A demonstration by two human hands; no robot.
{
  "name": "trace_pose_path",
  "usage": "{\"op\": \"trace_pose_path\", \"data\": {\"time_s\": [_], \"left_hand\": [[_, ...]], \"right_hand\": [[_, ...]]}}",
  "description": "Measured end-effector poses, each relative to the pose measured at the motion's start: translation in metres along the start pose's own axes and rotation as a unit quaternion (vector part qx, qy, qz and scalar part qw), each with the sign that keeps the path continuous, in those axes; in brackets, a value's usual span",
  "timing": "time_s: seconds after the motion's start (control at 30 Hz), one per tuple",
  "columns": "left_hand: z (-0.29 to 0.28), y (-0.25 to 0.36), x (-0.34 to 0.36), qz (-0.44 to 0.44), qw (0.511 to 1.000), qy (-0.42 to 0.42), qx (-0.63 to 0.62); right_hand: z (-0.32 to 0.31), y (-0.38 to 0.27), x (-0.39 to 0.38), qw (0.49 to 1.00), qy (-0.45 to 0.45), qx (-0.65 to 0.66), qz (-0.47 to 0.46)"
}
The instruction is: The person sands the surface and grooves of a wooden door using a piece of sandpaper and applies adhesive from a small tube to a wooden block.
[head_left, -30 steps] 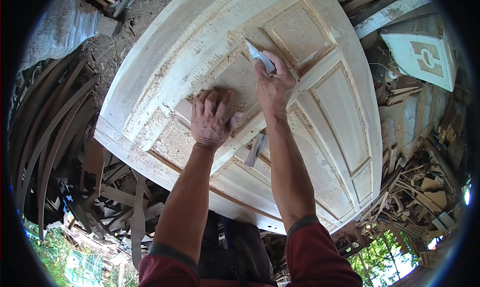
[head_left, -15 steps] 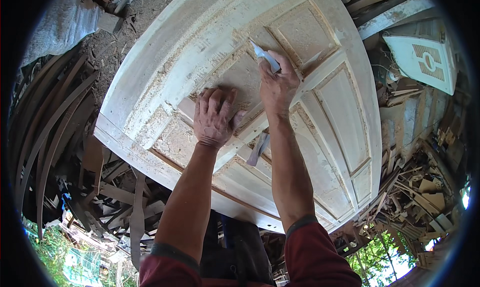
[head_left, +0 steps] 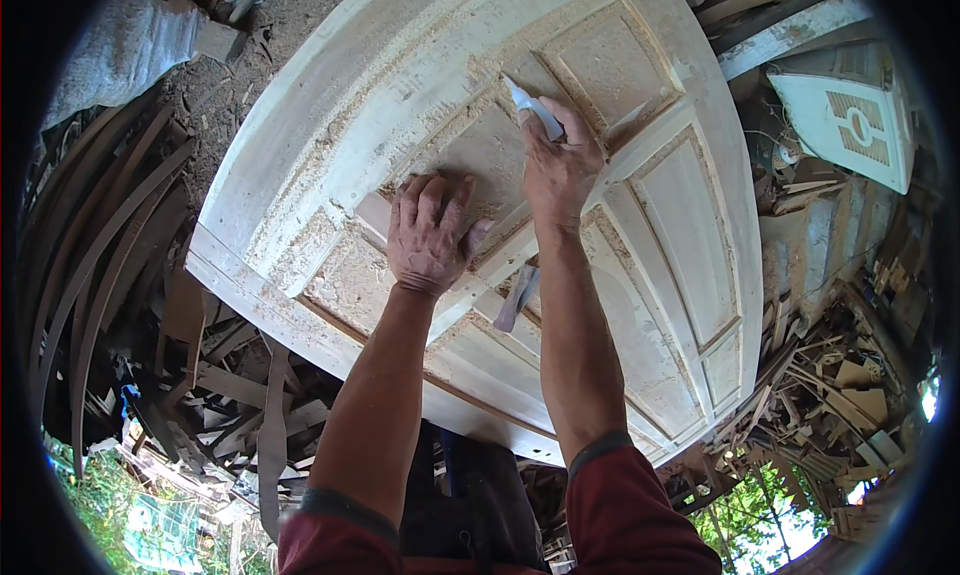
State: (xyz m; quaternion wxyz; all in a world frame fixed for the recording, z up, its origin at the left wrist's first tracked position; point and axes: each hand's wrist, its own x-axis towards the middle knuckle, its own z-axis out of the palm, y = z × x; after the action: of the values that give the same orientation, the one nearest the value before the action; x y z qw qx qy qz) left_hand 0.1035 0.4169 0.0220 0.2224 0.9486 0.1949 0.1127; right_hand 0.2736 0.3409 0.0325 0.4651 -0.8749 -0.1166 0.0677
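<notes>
A pale wooden panel door [head_left: 650, 215] with raised frames and recessed panels lies beneath both hands, wood dust gathered along its mouldings. My right hand [head_left: 563, 170] is wrapped round a small white squeeze bottle [head_left: 538, 113] with a long pointed nozzle. The nozzle tip is close to the edge of a recessed panel; whether it touches cannot be made out. To its left, my left hand [head_left: 432, 230] rests on the door, fingers bent and thumb apart, beside a small flat wood piece [head_left: 374, 216]. Between the forearms lies a short tool with a flared grey-brown handle [head_left: 509, 313].
Curved wooden strips [head_left: 100, 245] stack up at the left. A heap of wood offcuts [head_left: 850, 395] lies at the right, below a white vented plastic casing [head_left: 848, 125]. Whitish sheeting [head_left: 125, 50] sits at the upper left. More scraps [head_left: 220, 395] crowd the door's near left edge.
My right hand and the squeeze bottle have shifted very slightly to the right and down. My left hand stays in the same place on the door.
</notes>
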Motion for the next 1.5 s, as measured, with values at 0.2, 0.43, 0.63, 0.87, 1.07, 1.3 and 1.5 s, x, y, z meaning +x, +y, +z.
{"op": "trace_pose_path", "data": {"time_s": [0.2, 0.43, 0.63, 0.87, 1.07, 1.3, 1.5], "left_hand": [[0.001, 0.002, 0.000, -0.005, 1.000, -0.006, 0.000], [-0.001, 0.004, -0.002, -0.019, 1.000, -0.014, -0.006], [-0.006, 0.000, -0.002, -0.014, 0.999, -0.026, -0.025], [-0.033, -0.013, -0.043, 0.045, 0.996, -0.070, -0.043], [-0.068, -0.064, -0.038, 0.062, 0.984, -0.135, 0.098], [-0.075, -0.120, -0.008, 0.284, 0.901, -0.189, 0.270], [-0.114, -0.126, 0.005, 0.294, 0.893, -0.187, 0.284]], "right_hand": [[-0.001, 0.003, 0.000, 1.000, 0.002, -0.016, -0.018], [-0.011, -0.001, -0.010, 0.952, -0.041, 0.285, 0.103], [-0.021, -0.025, -0.053, 0.877, -0.136, 0.428, 0.169], [-0.027, -0.030, -0.076, 0.828, -0.192, 0.493, 0.183], [-0.027, -0.032, -0.095, 0.857, -0.143, 0.458, 0.188], [-0.034, -0.022, -0.108, 0.862, -0.177, 0.434, 0.195], [-0.031, -0.013, -0.111, 0.846, -0.144, 0.464, 0.222]]}}
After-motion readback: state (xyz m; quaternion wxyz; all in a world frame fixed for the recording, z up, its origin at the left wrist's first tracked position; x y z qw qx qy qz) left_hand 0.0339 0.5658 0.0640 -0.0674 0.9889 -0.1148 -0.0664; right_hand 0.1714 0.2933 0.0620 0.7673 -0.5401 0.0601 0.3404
